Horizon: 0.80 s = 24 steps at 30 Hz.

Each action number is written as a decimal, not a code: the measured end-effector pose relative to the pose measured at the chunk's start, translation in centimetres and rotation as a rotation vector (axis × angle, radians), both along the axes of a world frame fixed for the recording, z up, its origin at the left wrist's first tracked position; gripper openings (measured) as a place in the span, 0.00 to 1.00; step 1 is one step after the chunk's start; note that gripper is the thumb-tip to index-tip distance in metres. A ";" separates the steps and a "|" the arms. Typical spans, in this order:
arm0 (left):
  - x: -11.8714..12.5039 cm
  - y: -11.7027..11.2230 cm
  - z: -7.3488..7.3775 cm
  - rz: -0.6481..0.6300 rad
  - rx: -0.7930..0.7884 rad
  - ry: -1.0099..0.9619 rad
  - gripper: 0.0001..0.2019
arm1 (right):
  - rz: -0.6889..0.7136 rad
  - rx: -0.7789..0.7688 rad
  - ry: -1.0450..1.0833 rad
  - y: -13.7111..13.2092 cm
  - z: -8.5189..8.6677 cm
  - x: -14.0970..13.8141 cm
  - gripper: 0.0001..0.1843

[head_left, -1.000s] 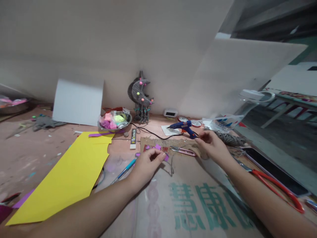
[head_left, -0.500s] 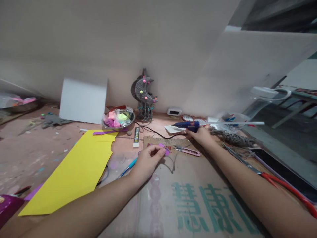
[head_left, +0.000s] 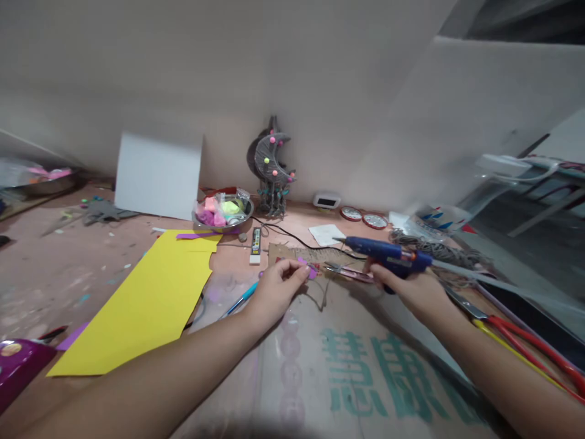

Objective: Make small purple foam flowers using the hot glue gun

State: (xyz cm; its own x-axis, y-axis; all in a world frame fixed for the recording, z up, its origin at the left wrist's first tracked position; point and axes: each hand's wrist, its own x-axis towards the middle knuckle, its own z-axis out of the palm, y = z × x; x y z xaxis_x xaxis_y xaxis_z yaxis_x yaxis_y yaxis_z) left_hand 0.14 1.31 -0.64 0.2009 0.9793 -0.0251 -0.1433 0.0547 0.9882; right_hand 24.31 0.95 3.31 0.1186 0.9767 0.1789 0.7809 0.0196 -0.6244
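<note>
My right hand is closed around the handle of a blue glue gun, its nozzle pointing left and a long pale glue stick sticking out behind. My left hand pinches a small purple paper cutout with a thin grey cord hanging near it. Fingers hide part of the cutout. Just right of it lie pink-handled thread snips on the cardboard. A blue pen rests beside my left wrist.
Yellow paper covers the left side. Behind stand a metal bowl of coloured clay, a grey moon ornament and a white board. A white paper square, grey yarn, red-handled scissors and a phone lie rightward.
My right hand has lifted the glue gun off the white paper square and brought it nearer, to the right. My left hand keeps its pinch on the purple cutout. The view has shifted slightly.
</note>
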 end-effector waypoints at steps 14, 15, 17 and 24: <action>-0.1 0.1 -0.5 0.011 0.072 0.105 0.14 | 0.398 -0.050 0.044 -3.2 -2.6 -1.0 0.15; -0.1 0.1 -0.6 0.010 0.074 0.104 0.14 | 0.403 -0.039 0.033 -3.2 -2.8 -0.9 0.16; -0.1 0.1 -0.6 0.015 0.079 0.102 0.15 | 0.422 -0.015 0.018 -3.1 -3.1 -0.8 0.18; 0.0 0.0 -0.1 0.024 0.067 0.088 0.15 | 0.449 -0.008 0.045 -3.1 -2.8 -1.3 0.16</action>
State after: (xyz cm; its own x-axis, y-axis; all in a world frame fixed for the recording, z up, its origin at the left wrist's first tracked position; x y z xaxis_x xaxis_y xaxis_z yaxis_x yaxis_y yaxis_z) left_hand 0.14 1.35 -0.72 0.1771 0.9839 0.0240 -0.0560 -0.0143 0.9983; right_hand 22.97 -2.18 0.52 -0.3093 0.9346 0.1757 0.6680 0.3450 -0.6593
